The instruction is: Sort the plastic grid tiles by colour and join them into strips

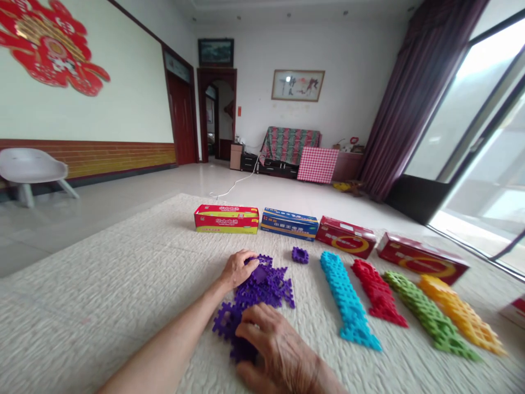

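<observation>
A pile of flat purple interlocking toy pieces [262,290] with notched edges lies on the cream textured mat in front of me. My left hand [239,269] is at the pile's far left side, fingers bent and closed over a purple piece there. At the near end, my right hand [273,342] curls its thumb and fingers round more purple pieces [241,347], partly hiding them. One small purple square frame [300,255] sits apart, beyond the pile to the right.
Right of the pile lie rows of blue pieces [346,298], red pieces [377,293], green pieces [430,314] and yellow pieces [463,314]. Behind stand a red-and-yellow box [226,220], a blue box [289,224] and dark red boxes [345,237]. A white chair [33,167] stands far left.
</observation>
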The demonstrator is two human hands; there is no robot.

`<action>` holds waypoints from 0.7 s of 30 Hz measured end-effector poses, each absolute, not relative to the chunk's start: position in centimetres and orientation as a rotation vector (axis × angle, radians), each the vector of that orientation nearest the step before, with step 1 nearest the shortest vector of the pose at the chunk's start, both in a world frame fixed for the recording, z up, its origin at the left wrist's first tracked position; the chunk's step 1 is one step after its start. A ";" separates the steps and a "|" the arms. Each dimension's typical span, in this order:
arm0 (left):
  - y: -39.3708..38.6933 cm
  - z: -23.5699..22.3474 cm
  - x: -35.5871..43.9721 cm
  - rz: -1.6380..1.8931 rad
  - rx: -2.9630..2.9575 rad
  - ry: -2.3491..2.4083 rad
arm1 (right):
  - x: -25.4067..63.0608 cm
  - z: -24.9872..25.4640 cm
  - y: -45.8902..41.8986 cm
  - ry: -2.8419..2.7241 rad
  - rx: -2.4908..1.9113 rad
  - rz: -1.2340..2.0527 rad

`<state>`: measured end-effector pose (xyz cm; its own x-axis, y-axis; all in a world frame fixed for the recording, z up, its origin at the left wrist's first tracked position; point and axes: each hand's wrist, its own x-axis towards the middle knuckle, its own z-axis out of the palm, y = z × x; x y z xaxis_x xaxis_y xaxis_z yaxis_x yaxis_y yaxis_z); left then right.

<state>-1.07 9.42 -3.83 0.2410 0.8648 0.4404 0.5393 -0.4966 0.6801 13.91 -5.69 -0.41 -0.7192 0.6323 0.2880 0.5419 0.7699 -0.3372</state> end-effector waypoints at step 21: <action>9.7 -4.1 -1.1 1.115 2.148 1.295 | 20.9 -0.9 -0.8 -2.054 -1.508 0.206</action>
